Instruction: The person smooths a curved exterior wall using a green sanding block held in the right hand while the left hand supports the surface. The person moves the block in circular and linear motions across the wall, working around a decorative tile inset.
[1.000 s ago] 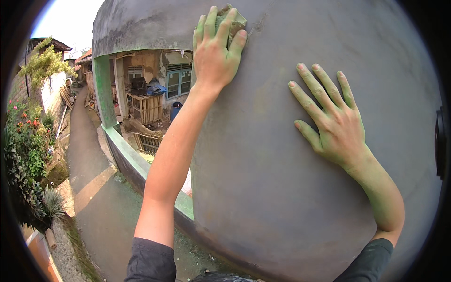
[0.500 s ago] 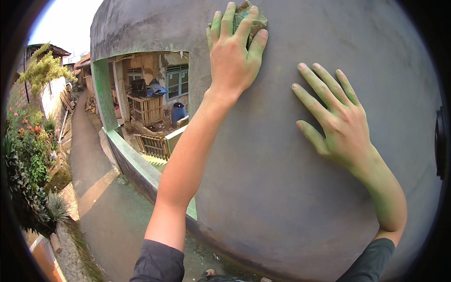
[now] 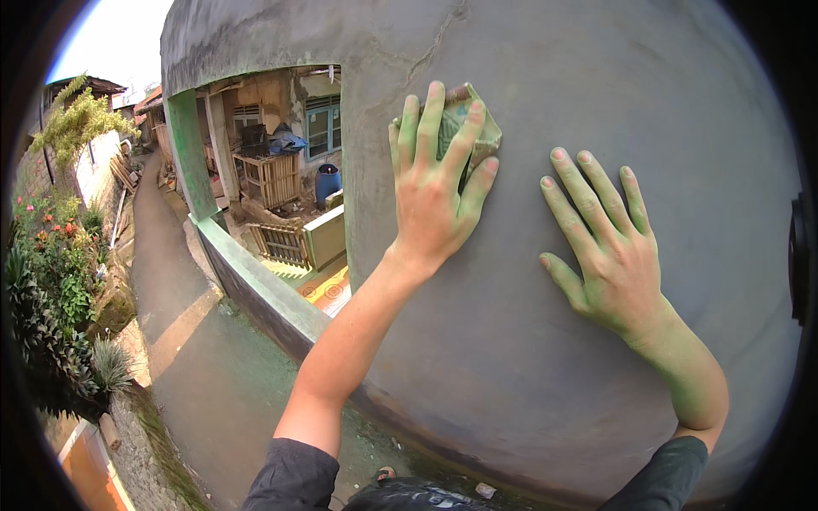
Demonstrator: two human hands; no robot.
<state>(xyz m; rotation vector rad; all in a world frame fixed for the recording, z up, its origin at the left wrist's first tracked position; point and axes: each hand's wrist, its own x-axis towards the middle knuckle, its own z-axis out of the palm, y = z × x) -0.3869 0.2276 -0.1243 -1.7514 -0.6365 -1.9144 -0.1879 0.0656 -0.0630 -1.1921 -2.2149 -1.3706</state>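
Note:
My left hand (image 3: pixel 433 192) presses a folded, green-patterned flat pad (image 3: pixel 475 128) against the grey plastered wall (image 3: pixel 511 358). The fingers lie over the pad, which shows between them and past the thumb; its exact material cannot be made out. To the right, my right hand (image 3: pixel 609 264) rests against the same wall with its fingers spread and nothing in it. Greenish dust tints both hands and the right forearm. Above the left hand, a thin crack (image 3: pixel 436 41) runs down the wall.
Left of my left arm is a wall opening with a green ledge (image 3: pixel 247 272). Through it show a slatted wooden crate (image 3: pixel 271 180), a blue barrel (image 3: pixel 327 183) and a window (image 3: pixel 322 130). A narrow path (image 3: pixel 170 255) runs beside flowering plants (image 3: pixel 64 255). A small stone (image 3: pixel 485 490) lies by the wall's foot.
My left hand has slid down the wall with the pad, uncovering the crack above it. My right hand sits slightly lower, its fingers still spread.

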